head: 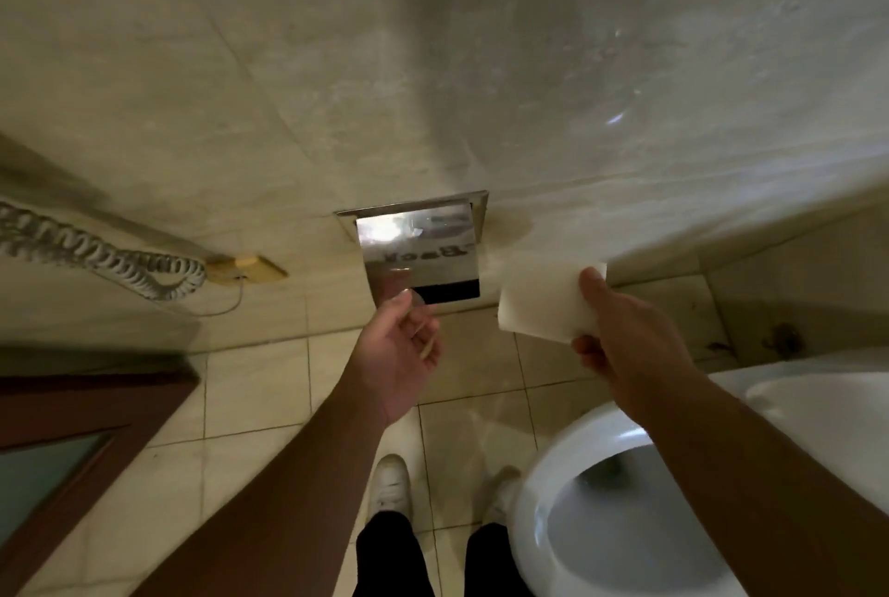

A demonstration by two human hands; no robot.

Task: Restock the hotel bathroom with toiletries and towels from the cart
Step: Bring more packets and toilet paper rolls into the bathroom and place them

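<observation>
A white toilet paper roll [539, 303] is gripped in my right hand [625, 332], thumb on its top edge, fingers curled under it. It hovers just right of the steel paper holder [423, 245] recessed in the beige wall. The holder's shiny flap is lifted outward, and my left hand [404, 346] pinches its lower edge with thumb and fingers. The dark recess shows under the flap; what lies inside is hidden.
An open white toilet bowl [601, 500] stands at the lower right, under my right forearm. A coiled phone cord [110, 259] and a wall socket plate [250, 269] are on the wall to the left. A dark wooden door [72, 428] is at the far left. Beige floor tiles [269, 404] lie below.
</observation>
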